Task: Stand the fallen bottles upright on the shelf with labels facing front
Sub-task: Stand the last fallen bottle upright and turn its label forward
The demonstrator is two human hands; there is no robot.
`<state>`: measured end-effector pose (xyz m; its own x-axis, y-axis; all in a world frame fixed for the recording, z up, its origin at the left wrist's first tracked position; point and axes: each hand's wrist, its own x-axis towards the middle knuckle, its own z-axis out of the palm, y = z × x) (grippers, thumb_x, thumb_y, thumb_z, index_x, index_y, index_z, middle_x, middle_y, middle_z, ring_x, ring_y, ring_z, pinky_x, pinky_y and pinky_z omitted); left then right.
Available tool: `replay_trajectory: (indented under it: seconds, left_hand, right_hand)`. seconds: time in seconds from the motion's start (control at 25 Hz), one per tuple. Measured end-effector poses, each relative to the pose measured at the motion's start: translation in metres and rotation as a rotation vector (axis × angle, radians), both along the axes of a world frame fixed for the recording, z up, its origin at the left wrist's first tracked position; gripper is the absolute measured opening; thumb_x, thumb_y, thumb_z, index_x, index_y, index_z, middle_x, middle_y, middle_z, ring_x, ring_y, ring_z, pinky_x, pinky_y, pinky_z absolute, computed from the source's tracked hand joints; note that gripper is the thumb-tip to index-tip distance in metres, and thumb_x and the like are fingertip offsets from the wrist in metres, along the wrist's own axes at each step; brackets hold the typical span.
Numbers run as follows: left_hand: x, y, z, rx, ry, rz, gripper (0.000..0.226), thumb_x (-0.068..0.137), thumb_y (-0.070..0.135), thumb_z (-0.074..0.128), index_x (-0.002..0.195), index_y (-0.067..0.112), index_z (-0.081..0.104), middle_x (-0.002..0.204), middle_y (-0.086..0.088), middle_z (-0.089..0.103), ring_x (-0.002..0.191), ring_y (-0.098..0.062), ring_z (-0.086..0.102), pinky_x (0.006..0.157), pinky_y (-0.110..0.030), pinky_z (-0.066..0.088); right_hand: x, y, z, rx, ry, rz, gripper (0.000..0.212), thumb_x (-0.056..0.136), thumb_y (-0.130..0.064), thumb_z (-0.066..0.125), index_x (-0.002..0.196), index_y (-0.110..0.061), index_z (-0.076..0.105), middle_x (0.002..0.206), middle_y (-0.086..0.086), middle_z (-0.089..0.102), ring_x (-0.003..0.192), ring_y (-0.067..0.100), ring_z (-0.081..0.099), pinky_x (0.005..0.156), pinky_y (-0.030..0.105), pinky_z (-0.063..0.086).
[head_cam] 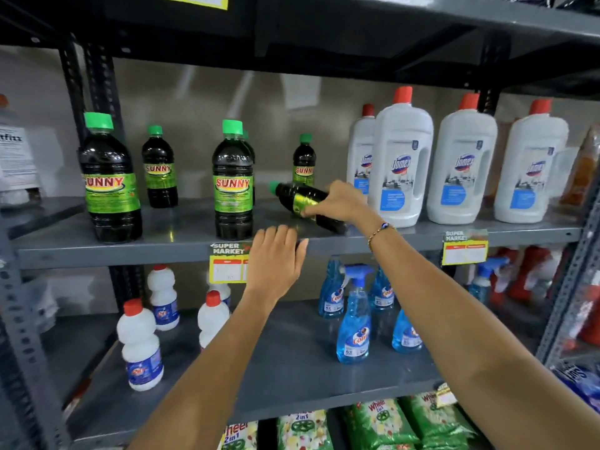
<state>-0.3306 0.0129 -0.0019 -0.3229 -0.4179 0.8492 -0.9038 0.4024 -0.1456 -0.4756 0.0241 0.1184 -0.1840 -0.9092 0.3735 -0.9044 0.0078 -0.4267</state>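
A dark Sunny bottle (293, 197) with a green cap and green label lies tilted on the grey middle shelf (181, 248), cap pointing left and raised. My right hand (341, 201) is closed around its middle. My left hand (276, 258) hovers flat with fingers apart at the shelf's front edge, holding nothing. Other Sunny bottles stand upright with labels forward: a large one at the left (108, 180), a large one in the middle (233, 181), and smaller ones behind (159, 168) (304, 160).
White Domex bottles (401, 160) with red caps stand close to the right of my right hand. Price tags (227, 263) hang on the shelf edge. Below are white bottles (139, 345) and blue spray bottles (354, 316). A shelf board runs overhead.
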Motion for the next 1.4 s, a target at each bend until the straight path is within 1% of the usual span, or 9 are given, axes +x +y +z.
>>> replay_trajectory:
  seconds: [0.16, 0.36, 0.56, 0.76, 0.84, 1.0, 1.16, 1.28, 1.4]
  left_hand:
    - [0.0, -0.003, -0.001, -0.034, 0.025, -0.001, 0.034, 0.097, 0.035, 0.036, 0.089, 0.011, 0.059, 0.086, -0.007, 0.062, 0.078, -0.028, 0.056, 0.074, -0.037, 0.035]
    - [-0.003, -0.009, -0.006, -0.059, 0.046, 0.026, 0.035, 0.097, 0.035, 0.036, 0.094, 0.011, 0.061, 0.092, -0.005, 0.064, 0.08, -0.026, 0.056, 0.075, -0.036, 0.036]
    - [-0.005, -0.006, -0.006, -0.076, 0.097, 0.0, 0.036, 0.098, 0.032, 0.033, 0.099, 0.011, 0.062, 0.096, -0.004, 0.066, 0.084, -0.025, 0.057, 0.08, -0.035, 0.035]
    - [-0.006, -0.006, -0.007, -0.142, 0.164, -0.04, 0.031, 0.097, 0.028, 0.039, 0.1, 0.011, 0.065, 0.095, -0.002, 0.068, 0.083, -0.023, 0.059, 0.082, -0.033, 0.037]
    - [-0.006, -0.007, -0.007, -0.147, 0.171, -0.044, 0.031, 0.097, 0.029, 0.039, 0.1, 0.011, 0.065, 0.095, -0.002, 0.068, 0.084, -0.023, 0.059, 0.083, -0.033, 0.037]
    - [-0.007, -0.007, -0.009, -0.157, 0.18, -0.056, 0.031, 0.097, 0.029, 0.039, 0.1, 0.012, 0.065, 0.094, -0.002, 0.067, 0.083, -0.023, 0.059, 0.082, -0.033, 0.036]
    - [-0.006, -0.006, -0.009, -0.154, 0.169, -0.053, 0.029, 0.097, 0.028, 0.04, 0.101, 0.011, 0.064, 0.095, -0.002, 0.067, 0.084, -0.023, 0.058, 0.083, -0.034, 0.037]
    - [-0.006, -0.005, -0.008, -0.14, 0.177, -0.053, 0.03, 0.097, 0.028, 0.04, 0.101, 0.011, 0.064, 0.094, -0.002, 0.067, 0.084, -0.023, 0.058, 0.084, -0.034, 0.037]
    - [-0.007, -0.004, -0.007, -0.134, 0.197, -0.065, 0.031, 0.097, 0.028, 0.04, 0.1, 0.012, 0.065, 0.094, -0.002, 0.067, 0.084, -0.022, 0.059, 0.084, -0.033, 0.037]
  right_hand:
    - [0.008, -0.015, -0.028, -0.294, -0.424, 0.113, 0.056, 0.083, -0.052, 0.062, 0.112, -0.005, 0.051, 0.106, 0.012, 0.065, 0.094, 0.028, 0.062, 0.073, 0.032, 0.044]
    - [-0.004, -0.022, -0.038, -0.279, -0.376, 0.204, 0.065, 0.088, -0.052, 0.055, 0.128, -0.004, 0.037, 0.119, 0.013, 0.061, 0.106, 0.03, 0.06, 0.077, 0.032, 0.043]
    - [-0.018, -0.021, -0.042, -0.19, -0.59, 0.376, 0.084, 0.081, -0.044, 0.07, 0.144, -0.014, 0.025, 0.129, 0.001, 0.057, 0.118, 0.018, 0.055, 0.1, 0.035, 0.045]
    - [-0.025, -0.019, -0.038, -0.081, -0.701, 0.435, 0.084, 0.08, -0.007, 0.071, 0.145, -0.009, 0.017, 0.107, -0.011, 0.051, 0.112, 0.015, 0.05, 0.084, 0.019, 0.04]
    - [-0.026, -0.02, -0.04, -0.094, -0.694, 0.421, 0.083, 0.079, -0.009, 0.073, 0.143, -0.009, 0.02, 0.104, -0.012, 0.051, 0.112, 0.014, 0.05, 0.081, 0.016, 0.04]
    - [-0.023, -0.021, -0.045, -0.136, -0.621, 0.404, 0.09, 0.072, -0.025, 0.082, 0.139, -0.012, 0.023, 0.121, -0.003, 0.05, 0.114, 0.014, 0.05, 0.089, 0.024, 0.039]
    - [-0.025, -0.02, -0.042, -0.129, -0.693, 0.415, 0.084, 0.078, -0.01, 0.076, 0.142, -0.009, 0.023, 0.119, -0.001, 0.05, 0.115, 0.017, 0.051, 0.089, 0.026, 0.04]
    - [-0.025, -0.02, -0.046, -0.215, -0.651, 0.353, 0.085, 0.072, -0.017, 0.083, 0.137, -0.009, 0.029, 0.126, 0.002, 0.053, 0.114, 0.015, 0.052, 0.093, 0.027, 0.041]
    - [-0.023, -0.019, -0.043, -0.204, -0.67, 0.365, 0.087, 0.075, -0.017, 0.08, 0.14, -0.009, 0.023, 0.127, 0.0, 0.047, 0.111, 0.012, 0.047, 0.092, 0.025, 0.039]
